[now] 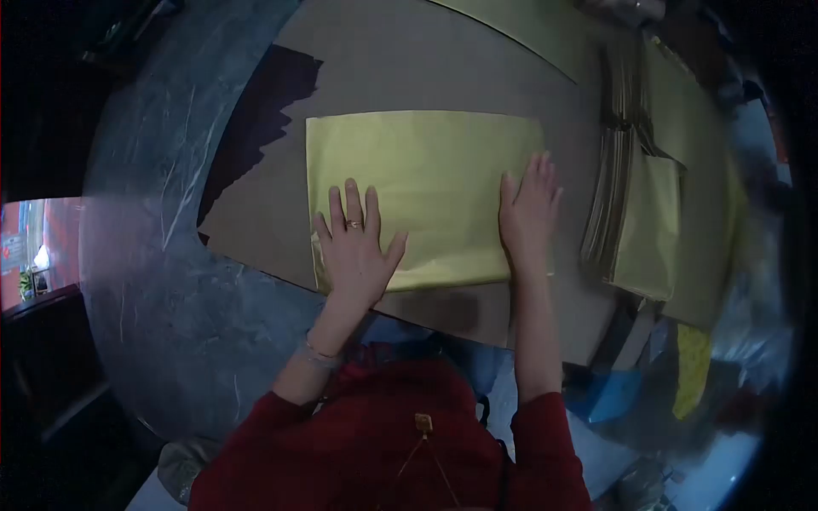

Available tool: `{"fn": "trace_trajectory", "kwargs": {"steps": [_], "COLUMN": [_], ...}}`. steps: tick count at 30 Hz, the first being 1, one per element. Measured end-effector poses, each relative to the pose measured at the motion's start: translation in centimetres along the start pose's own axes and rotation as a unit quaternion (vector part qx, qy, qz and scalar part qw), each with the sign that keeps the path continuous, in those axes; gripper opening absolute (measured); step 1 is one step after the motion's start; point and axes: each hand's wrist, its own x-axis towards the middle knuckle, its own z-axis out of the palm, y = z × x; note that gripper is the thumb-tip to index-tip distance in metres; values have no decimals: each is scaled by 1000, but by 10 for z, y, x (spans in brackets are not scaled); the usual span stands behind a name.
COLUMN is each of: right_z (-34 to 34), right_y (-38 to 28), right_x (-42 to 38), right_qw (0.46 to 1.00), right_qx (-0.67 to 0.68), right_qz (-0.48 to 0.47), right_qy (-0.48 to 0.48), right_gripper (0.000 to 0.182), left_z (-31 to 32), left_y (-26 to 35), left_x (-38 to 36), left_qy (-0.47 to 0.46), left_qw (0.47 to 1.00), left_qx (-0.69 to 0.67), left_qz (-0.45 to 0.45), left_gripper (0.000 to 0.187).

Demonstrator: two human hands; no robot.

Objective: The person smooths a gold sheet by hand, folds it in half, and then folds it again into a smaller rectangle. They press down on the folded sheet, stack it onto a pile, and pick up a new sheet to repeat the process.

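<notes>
A flat yellow sheet, paper-like with a slight sheen, lies squarely in front of me on a brown cardboard sheet. Its lower edge looks folded or slightly raised. My left hand rests palm down on its lower left part, fingers spread, a ring on one finger. On the right edge lies my right hand, also palm down, fingers stretched out and pointing away from me, thumb apart. Neither hand grips anything.
A thick stack of folded yellow sheets stands at the right. Another yellow sheet lies at the far edge. Under the cardboard is a grey marbled tabletop. A blue box sits low at the right, beside a yellow strip.
</notes>
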Motion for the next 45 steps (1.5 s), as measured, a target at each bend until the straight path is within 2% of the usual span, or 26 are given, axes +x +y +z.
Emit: {"fn": "trace_trajectory", "kwargs": {"steps": [4,12,24,35,38,41,43,45], "right_z": [2,5,6,0,0,-8,-22,-14], "right_y": [-2,0,-1,1,-1,-24,-65,-102], "right_x": [-3,-4,-7,-4,-7,-17,-27,-38], "right_qw": [1000,999,999,999,997,999,996,987], "right_qx": [14,21,-21,34,39,34,43,88], "right_qz": [18,15,24,28,38,-13,-73,-133], "right_qy": [8,46,42,14,47,39,-20,-12], "right_gripper": [60,60,60,56,54,55,53,52], "left_z": [4,7,-1,-1,-2,-5,-4,-1], "left_y": [-1,0,3,0,1,3,4,3], "left_x": [-2,-2,-1,0,-1,1,1,0], "left_qy": [0,-3,-37,-33,-43,-47,-49,-50], "left_qw": [1000,1000,999,999,999,999,999,999], "left_qx": [2,-10,-5,-12,-10,-10,-11,15], "left_qz": [5,-1,-16,-7,-11,-8,-12,-5], "left_gripper": [77,82,81,79,76,74,73,74]}}
